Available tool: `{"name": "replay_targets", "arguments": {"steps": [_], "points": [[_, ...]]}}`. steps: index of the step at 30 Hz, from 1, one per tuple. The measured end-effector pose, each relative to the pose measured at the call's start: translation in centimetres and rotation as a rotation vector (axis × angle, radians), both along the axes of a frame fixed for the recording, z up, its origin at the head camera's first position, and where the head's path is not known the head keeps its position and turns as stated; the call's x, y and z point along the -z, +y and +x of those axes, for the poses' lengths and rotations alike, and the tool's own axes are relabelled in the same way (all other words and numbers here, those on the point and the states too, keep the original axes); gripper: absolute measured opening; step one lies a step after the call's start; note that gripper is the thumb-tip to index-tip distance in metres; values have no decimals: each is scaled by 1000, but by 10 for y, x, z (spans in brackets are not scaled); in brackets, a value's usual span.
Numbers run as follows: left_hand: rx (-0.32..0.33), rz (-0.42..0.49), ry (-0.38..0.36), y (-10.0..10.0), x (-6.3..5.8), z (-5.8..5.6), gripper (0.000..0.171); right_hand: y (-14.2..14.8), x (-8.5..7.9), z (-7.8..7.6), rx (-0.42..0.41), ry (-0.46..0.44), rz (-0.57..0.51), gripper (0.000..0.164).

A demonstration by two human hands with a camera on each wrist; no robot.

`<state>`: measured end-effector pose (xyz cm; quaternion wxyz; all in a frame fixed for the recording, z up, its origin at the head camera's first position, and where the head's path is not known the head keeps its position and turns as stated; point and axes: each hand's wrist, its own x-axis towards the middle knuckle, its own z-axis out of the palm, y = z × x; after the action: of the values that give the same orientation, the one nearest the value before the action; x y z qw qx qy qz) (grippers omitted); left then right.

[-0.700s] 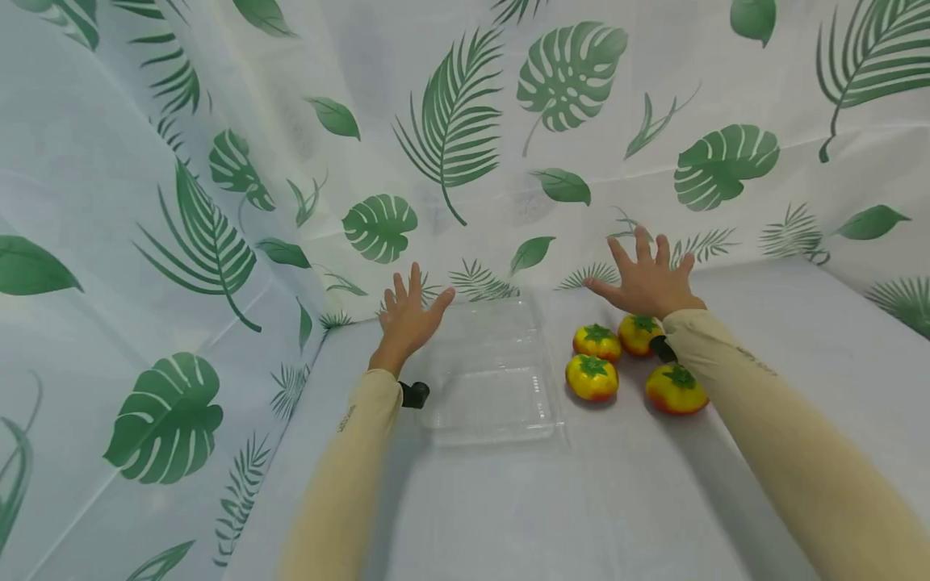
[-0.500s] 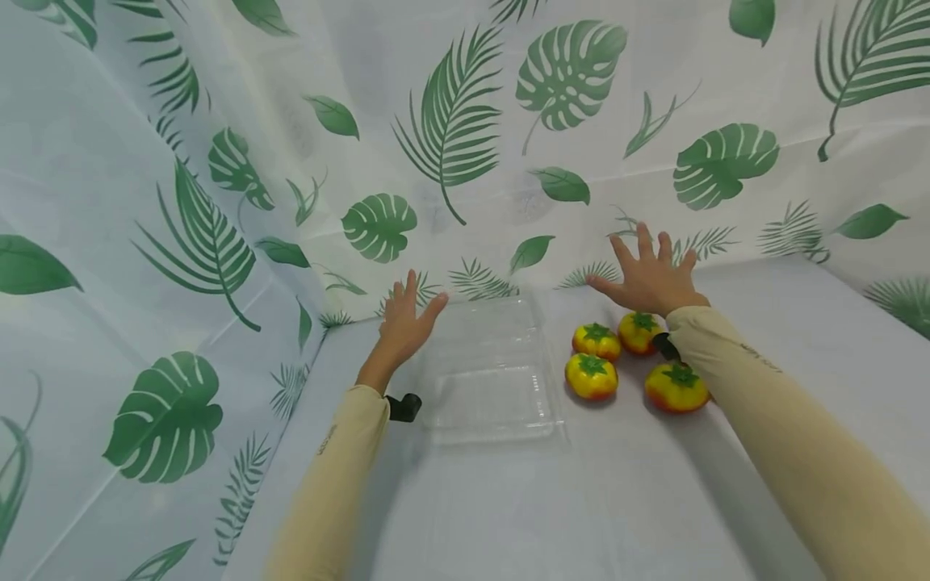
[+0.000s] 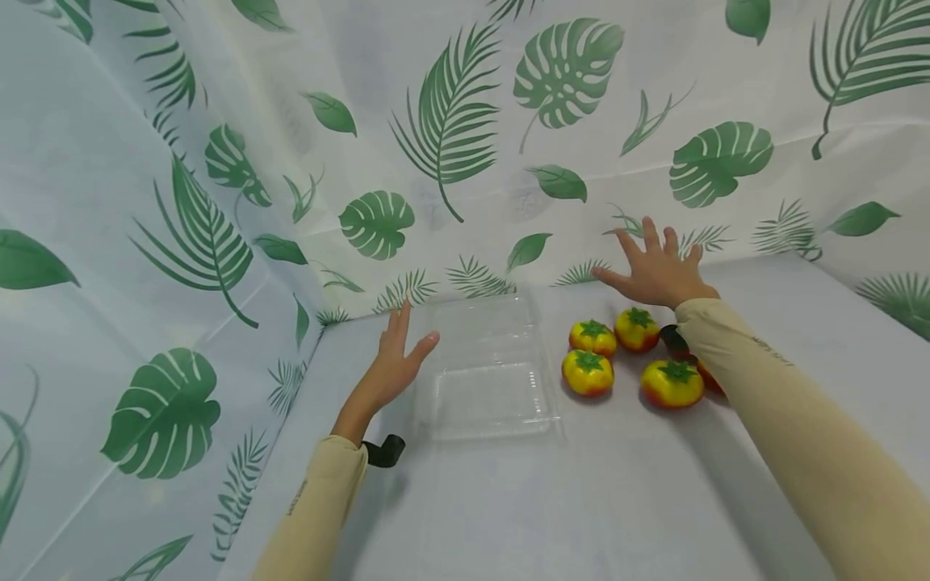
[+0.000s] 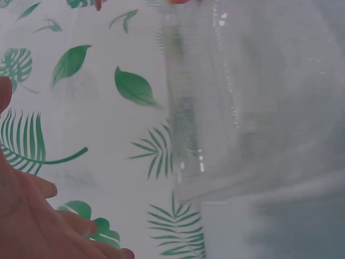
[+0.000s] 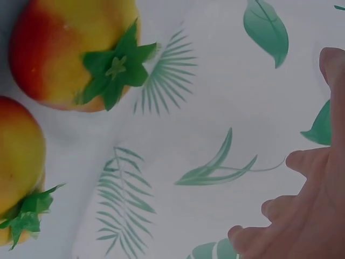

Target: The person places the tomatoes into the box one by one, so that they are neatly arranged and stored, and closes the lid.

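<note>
In the head view my left hand [image 3: 385,371] hovers open at the left side of a clear plastic container [image 3: 488,432], fingers extended and thumb apart. The left wrist view has the container's transparent wall [image 4: 205,124] on the right and the fingers [image 4: 59,232] at lower left, apart from it. My right hand [image 3: 659,273], fingers spread, is raised beyond several yellow-and-red persimmons [image 3: 588,373] with green leafy tops. Two persimmons [image 5: 70,54] show at the left of the right wrist view. One persimmon [image 3: 708,379] is partly hidden by the right sleeve. Both hands hold nothing.
A white cloth [image 3: 494,516] covers the table. White sheeting [image 3: 465,97] printed with green leaves rises behind it and along the left side [image 3: 87,323]. Small black wrist cameras [image 3: 385,450] stick out from both sleeves.
My left hand has drawn back toward the lower left, away from the container's far end. My right hand has shifted slightly right and up, with its fingers still spread.
</note>
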<state>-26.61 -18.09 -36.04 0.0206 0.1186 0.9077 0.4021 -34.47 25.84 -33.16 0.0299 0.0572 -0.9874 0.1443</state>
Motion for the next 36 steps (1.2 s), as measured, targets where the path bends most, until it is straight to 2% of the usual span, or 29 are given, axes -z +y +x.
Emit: {"name": "replay_targets", "arguments": {"steps": [7, 12, 17, 23, 30, 36], "points": [[5, 82, -33, -7, 27, 19, 100, 15, -1, 5, -6, -70, -47, 104], [14, 109, -75, -8, 39, 26, 105, 27, -4, 6, -13, -96, -73, 105], [26, 113, -109, -7, 51, 30, 111, 39, -3, 8, -22, -115, -78, 106], [63, 59, -101, -7, 67, 31, 120, 49, 0, 12, -64, -156, -135, 107], [59, 17, -80, -6, 74, 32, 126, 61, 6, 15, -121, -195, -164, 113], [54, -7, -69, -2, 75, 32, 127, 71, 11, 20, -149, -256, -146, 107]]}}
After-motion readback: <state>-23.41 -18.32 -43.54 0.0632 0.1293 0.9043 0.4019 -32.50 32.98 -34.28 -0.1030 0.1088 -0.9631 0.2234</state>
